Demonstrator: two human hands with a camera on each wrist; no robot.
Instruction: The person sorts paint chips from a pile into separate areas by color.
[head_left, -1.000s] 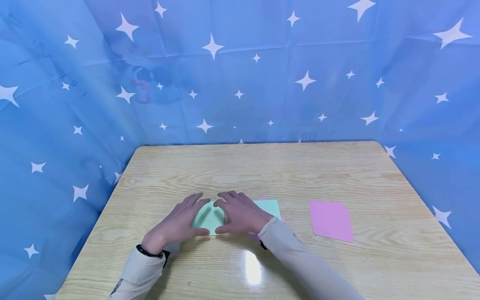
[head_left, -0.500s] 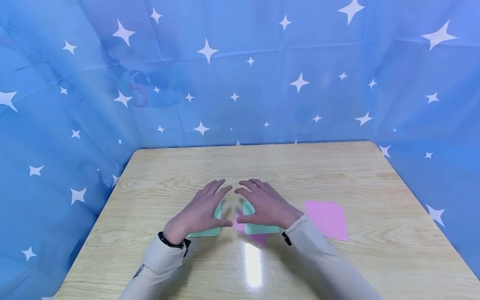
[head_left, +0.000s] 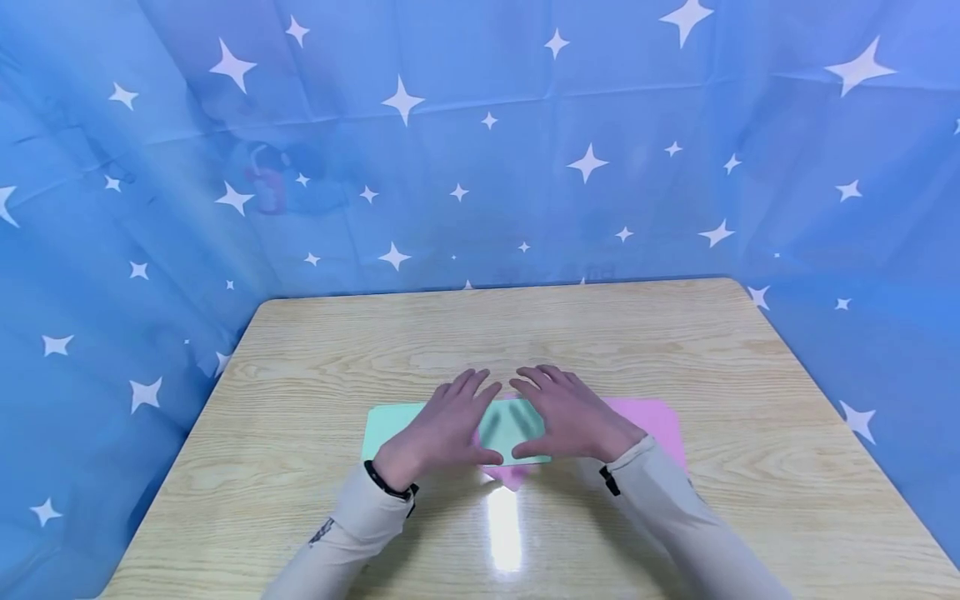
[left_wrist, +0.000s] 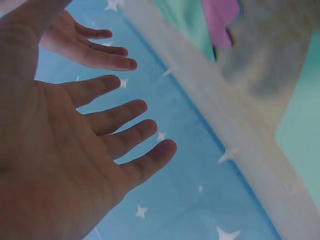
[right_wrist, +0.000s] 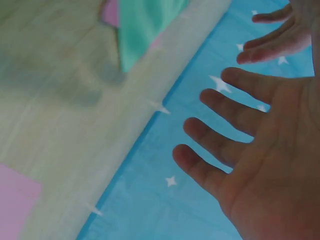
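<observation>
My left hand [head_left: 450, 425] and right hand [head_left: 576, 418] hover side by side over the middle of the table, fingers spread and holding nothing. Between them shows a mint green square sheet [head_left: 512, 429], lying on pink paper [head_left: 512, 477] whose corner pokes out at the near side. Left of it, another mint green square [head_left: 386, 425] is partly covered by my left hand. A pink square [head_left: 652, 421] lies to the right, partly behind my right forearm. In the wrist views the left palm [left_wrist: 75, 155] and right palm [right_wrist: 275, 160] are bare, above the table surface.
The light wooden table [head_left: 480, 333] ends at a blue curtain [head_left: 480, 150] with white stars behind it. A bright light reflection [head_left: 504, 529] shines on the near tabletop. A dark band [head_left: 390, 483] circles the left wrist.
Both hands have moved right, from over the left green square to over the middle one, first spreading apart and staying open. The sheets keep their places; the head view has shifted slightly.
</observation>
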